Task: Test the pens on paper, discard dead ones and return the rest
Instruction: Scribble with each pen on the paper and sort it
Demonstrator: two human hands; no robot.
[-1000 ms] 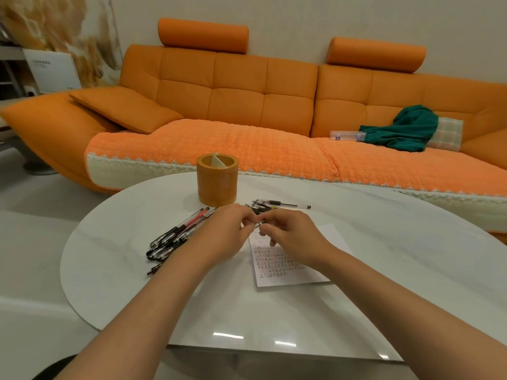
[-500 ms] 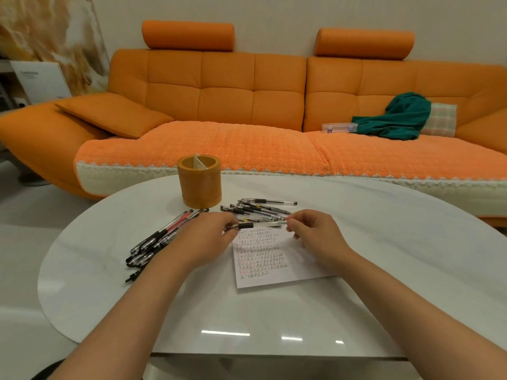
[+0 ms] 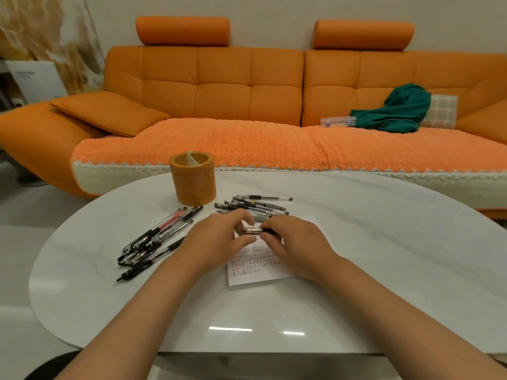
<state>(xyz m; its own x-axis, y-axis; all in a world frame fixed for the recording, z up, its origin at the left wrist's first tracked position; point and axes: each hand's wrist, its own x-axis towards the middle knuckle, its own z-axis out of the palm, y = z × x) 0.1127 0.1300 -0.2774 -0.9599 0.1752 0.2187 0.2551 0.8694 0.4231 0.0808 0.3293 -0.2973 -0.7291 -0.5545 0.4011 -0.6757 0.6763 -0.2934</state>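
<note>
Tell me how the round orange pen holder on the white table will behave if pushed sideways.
The round orange pen holder looks squat, with a wide flat base, so it would probably slide rather than tip. It looks empty inside, so it is likely light. The glossy white table reflects lights, suggesting little grip under it.

The desk point(image 3: 274, 311) is glossy and marble-like, mirroring lights at lower centre. The paper point(image 3: 263, 272) is matt. The pens point(image 3: 153, 238) at left have clear, shiny plastic barrels. The sofa point(image 3: 219, 86) back looks smooth, its seat cover point(image 3: 219, 144) nubbly cloth.
</note>
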